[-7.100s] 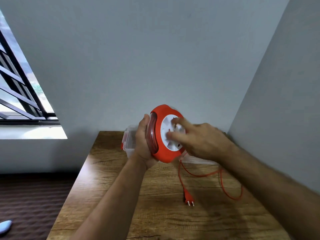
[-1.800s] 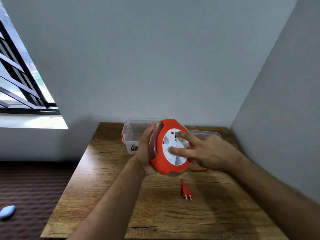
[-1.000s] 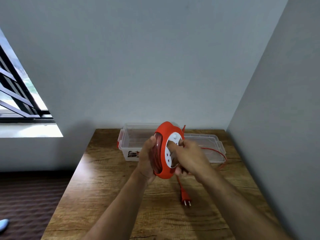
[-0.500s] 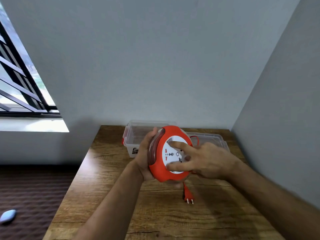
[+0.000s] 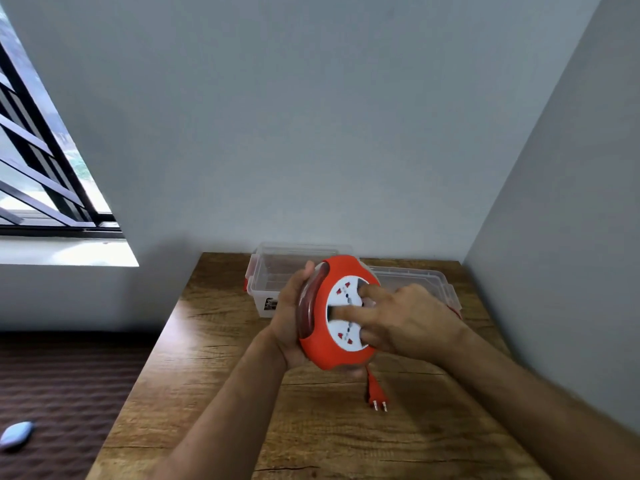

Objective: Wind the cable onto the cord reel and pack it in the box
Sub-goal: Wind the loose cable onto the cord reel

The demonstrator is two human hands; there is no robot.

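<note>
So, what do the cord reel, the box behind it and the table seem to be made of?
Cord reel: most likely moulded plastic, an orange shell around a white socket face, smooth with a dull sheen. Box: clear plastic, since the table shows through its walls; its clips are red. Table: wood grain with dark cracks and knots, matte; whether solid wood or a printed laminate cannot be told.

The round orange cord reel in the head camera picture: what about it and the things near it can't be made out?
- Round orange cord reel: its back, covered by the left hand.
- White socket face: partly under the right hand; fingers blurred.
- Clear plastic box: inside partly blocked by the reel.
- Box label: too small to read.
</note>
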